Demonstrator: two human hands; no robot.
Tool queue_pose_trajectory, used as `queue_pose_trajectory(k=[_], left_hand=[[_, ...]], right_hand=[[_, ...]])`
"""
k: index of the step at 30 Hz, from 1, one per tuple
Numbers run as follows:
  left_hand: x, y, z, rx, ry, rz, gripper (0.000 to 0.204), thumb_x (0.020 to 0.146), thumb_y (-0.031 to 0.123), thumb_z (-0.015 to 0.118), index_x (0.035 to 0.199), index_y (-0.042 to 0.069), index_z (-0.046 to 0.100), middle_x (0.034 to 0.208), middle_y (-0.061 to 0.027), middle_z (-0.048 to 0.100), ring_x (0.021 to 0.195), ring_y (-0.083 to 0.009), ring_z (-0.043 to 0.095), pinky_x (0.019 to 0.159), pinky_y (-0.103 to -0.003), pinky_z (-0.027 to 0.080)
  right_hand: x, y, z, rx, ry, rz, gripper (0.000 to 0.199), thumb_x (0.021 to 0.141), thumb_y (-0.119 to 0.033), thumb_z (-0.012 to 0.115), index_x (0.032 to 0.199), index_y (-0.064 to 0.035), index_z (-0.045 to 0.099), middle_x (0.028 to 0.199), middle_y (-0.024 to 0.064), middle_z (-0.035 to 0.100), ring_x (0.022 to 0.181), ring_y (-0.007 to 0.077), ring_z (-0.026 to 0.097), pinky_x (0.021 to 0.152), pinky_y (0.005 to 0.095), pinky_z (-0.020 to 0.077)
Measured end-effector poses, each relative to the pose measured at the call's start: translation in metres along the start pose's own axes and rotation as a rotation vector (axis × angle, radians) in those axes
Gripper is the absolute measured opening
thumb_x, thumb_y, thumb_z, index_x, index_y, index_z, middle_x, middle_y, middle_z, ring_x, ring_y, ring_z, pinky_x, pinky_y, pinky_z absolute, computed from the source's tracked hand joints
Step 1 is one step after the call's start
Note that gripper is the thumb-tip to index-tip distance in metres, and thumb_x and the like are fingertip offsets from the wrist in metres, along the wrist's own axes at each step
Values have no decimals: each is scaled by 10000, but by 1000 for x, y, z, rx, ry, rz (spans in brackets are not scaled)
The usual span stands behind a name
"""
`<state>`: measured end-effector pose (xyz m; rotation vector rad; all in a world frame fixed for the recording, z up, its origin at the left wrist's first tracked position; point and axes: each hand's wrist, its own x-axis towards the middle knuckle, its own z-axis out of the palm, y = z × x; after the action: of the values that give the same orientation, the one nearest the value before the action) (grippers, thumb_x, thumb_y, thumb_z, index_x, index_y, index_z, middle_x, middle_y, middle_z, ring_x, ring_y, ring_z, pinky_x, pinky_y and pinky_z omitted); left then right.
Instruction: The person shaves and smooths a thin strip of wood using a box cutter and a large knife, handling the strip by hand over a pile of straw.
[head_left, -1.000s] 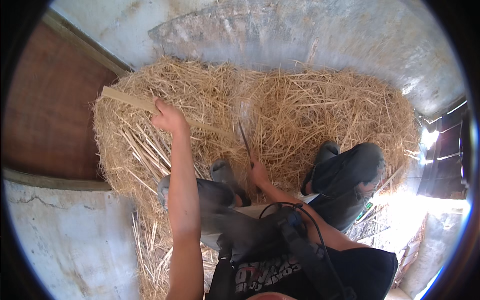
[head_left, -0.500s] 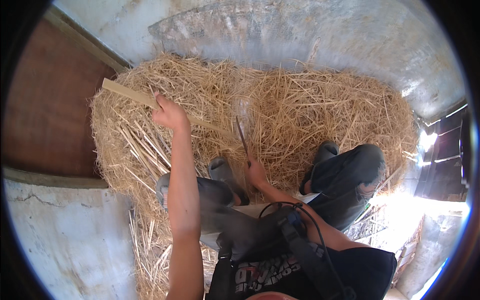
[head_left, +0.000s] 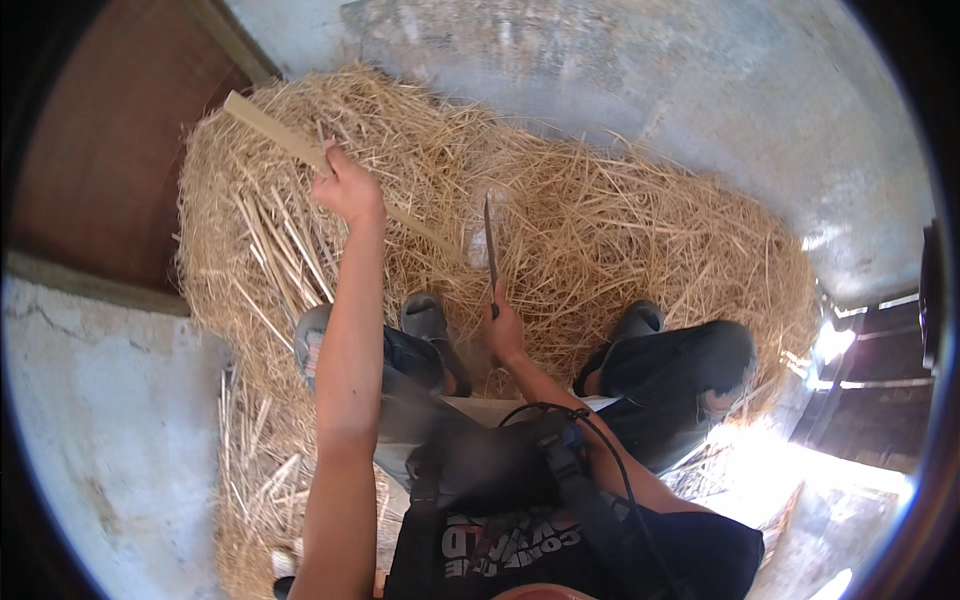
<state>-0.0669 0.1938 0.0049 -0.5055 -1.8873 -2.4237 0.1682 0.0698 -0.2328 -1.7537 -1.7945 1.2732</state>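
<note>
Left hand (head_left: 348, 187) grips one strip (head_left: 270, 130), far left; right hand (head_left: 503, 328) holds one knife (head_left: 490, 240), nearer; two shoes (head_left: 424, 319) by straw (head_left: 650, 240).

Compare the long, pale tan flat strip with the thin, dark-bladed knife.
The pale tan flat strip is longer; the thin, dark-bladed knife is shorter. The strip slants across the picture, its upper end to the left; the knife points nearly straight up it. The left hand grips the strip, the right hand the knife. Both are slender.
</note>
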Motion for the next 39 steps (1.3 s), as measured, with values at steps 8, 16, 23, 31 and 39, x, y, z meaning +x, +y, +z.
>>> queue_pose_trajectory(k=[8, 16, 23, 31, 39], left_hand=[[7, -6, -4, 1, -11, 1, 449, 987, 251, 632, 635, -26, 612, 510, -63, 521, 479, -158, 483, 484, -371, 356], [29, -15, -32, -68, 15, -78, 461, 983, 279, 640, 625, -6, 582, 514, -58, 519, 486, -147, 469, 498, -373, 363], [28, -7, -48, -8, 26, -38, 462, 993, 288, 628, 635, -2, 593, 513, -55, 535, 481, -151, 497, 500, -378, 377], [28, -17, -55, -73, -40, -48, 464, 995, 267, 632, 627, -11, 582, 513, -43, 520, 484, -133, 470, 499, -375, 372], [19, -7, -56, -62, -88, -54, 456, 997, 257, 632, 611, 23, 562, 514, -25, 507, 472, -123, 466, 483, -354, 362]], right_hand=[[5, 74, 26, 31, -113, -128, 599, 958, -172, 582, 1533, -107, 427, 880, 254, 654, 717, 384, 639, 696, 452, 516], [-8, 37, -22, -202, 64, 29, 632, 923, -208, 622, 1519, -84, 455, 1075, 226, 681, 849, 371, 659, 800, 428, 533], [26, -76, -141, -75, -156, -336, 577, 952, -158, 655, 1496, -65, 488, 1324, 165, 638, 1148, 272, 631, 1045, 366, 479], [-232, -286, -274, -96, -395, -1463, 193, 693, -129, 817, 824, -109, 677, 777, 9, 618, 691, 153, 656, 568, 277, 486], [-303, -319, -274, -342, -108, -1731, 271, 613, 43, 716, 595, -98, 485, 599, 21, 421, 489, 157, 498, 435, 280, 394]])
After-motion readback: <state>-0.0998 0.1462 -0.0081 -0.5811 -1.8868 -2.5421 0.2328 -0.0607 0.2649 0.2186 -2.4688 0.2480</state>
